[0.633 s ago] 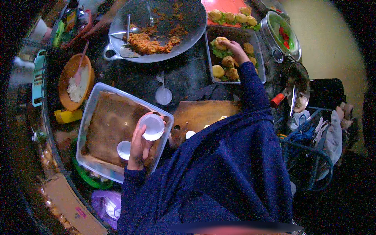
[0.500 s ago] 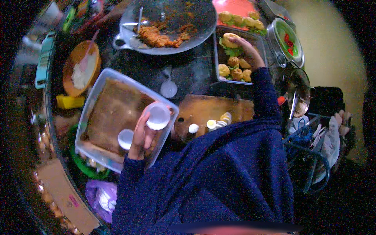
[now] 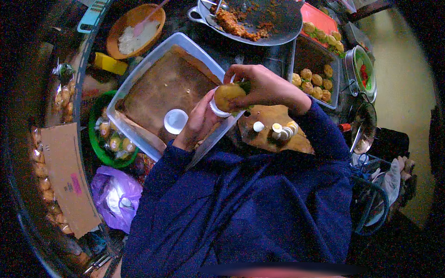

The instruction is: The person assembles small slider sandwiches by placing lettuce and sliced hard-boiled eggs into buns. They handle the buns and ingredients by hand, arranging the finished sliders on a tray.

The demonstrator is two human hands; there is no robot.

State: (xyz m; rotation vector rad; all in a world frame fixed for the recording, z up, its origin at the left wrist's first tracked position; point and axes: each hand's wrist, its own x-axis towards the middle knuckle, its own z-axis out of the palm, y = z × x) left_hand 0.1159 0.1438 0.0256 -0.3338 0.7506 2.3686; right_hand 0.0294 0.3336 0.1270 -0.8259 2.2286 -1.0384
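My left hand (image 3: 197, 121) is closed around a white pleated paper cup (image 3: 217, 109), above the right edge of a clear plastic box (image 3: 157, 88) with a brown bottom. From above, my right hand (image 3: 273, 88) grips a round golden-brown bun (image 3: 227, 96) with a bit of green leaf at its side. The bun's underside meets or sits in the cup; the fingers hide exactly how deep. Another white paper cup (image 3: 176, 121) rests inside the box. Below my right forearm, a wooden board (image 3: 265, 142) carries egg slices (image 3: 283, 133) and a small white egg piece (image 3: 258, 126).
A wok (image 3: 287, 28) with orange-brown filling stands at the back. Right of it, a clear container (image 3: 337, 69) holds several buns on leaves. To the left are an orange bowl (image 3: 157, 25) of white food, a green basket (image 3: 95, 143) of wrapped items and a purple bag (image 3: 104, 185).
My right hand has carried the bun from the container at the right over to the paper cup in my left hand. The view has shifted, so the scene sits differently in the picture.
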